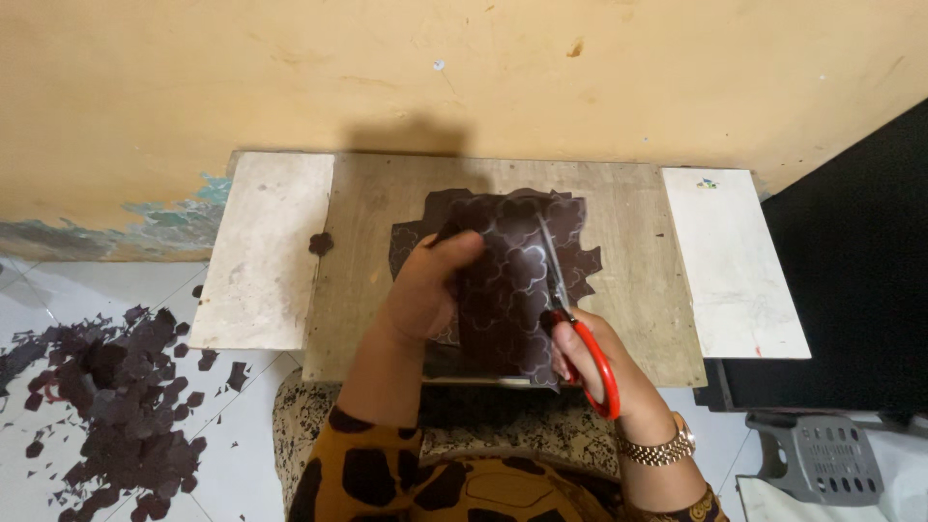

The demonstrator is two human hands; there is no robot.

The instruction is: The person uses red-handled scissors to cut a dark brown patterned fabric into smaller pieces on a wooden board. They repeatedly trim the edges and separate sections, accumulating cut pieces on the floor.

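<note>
Cutting dark patterned sheet (512,290) held in left grip (425,290), red-handled scissors (580,338) in right grip (599,362), wooden board (387,193), ochre wall (290,77), scraps (116,387) on tiled floor (242,454)

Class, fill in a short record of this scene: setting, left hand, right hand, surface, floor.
setting: low wooden board against a yellow wall
left hand: left hand grips dark patterned sheet
right hand: right hand holds red-handled scissors, blades on the sheet
surface: one dark scrap lies left of the sheet
floor: pile of dark offcuts on white tiles
</note>
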